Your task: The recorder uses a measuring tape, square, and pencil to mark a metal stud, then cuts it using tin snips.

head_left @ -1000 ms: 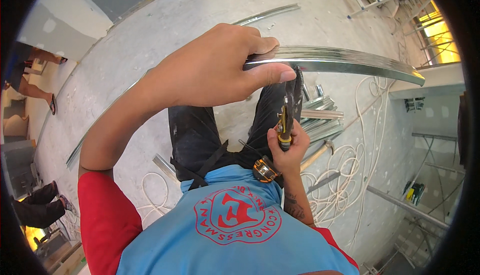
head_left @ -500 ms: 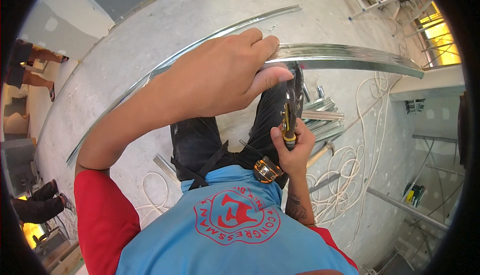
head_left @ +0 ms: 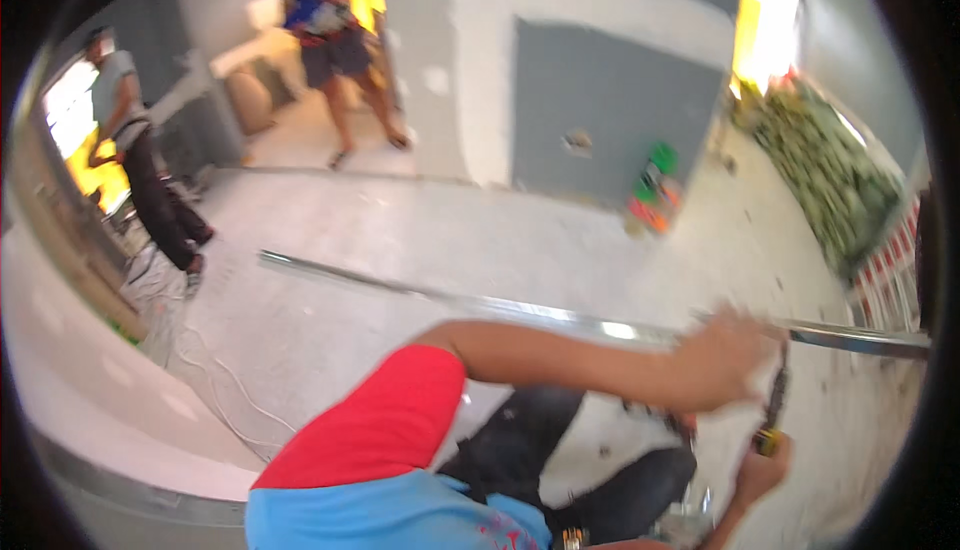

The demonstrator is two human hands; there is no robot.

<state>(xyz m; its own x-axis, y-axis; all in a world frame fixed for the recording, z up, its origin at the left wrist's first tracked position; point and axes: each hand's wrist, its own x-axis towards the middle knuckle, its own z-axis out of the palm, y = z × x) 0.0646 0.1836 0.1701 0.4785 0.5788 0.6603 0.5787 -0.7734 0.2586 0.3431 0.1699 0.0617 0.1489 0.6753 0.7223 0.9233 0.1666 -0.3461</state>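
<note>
My left hand (head_left: 722,362) reaches across to the right, over a long, shiny metal channel (head_left: 615,329). Motion smears its fingers, so its hold on the metal cannot be made out. Just below it, my right hand (head_left: 765,472) is closed round the handles of tin snips (head_left: 776,397), with yellow and black grips and dark jaws pointing up. The tips of the jaws come up to the metal length (head_left: 860,339) at the right of my left hand. Whether the channel there is one piece or two overlapping ones is hidden behind the hand.
Two people stand at the far left, one in dark trousers (head_left: 160,190), one in shorts (head_left: 345,62). Green and orange bottles (head_left: 655,190) stand by the grey wall panel (head_left: 615,80). A green heap (head_left: 825,170) lies at far right. A white cable (head_left: 235,390) trails along the floor.
My view has swung up and to the left, bringing the walls and people into sight. The snips stay in my right hand. My left hand, clearly on the metal before, is now blurred.
</note>
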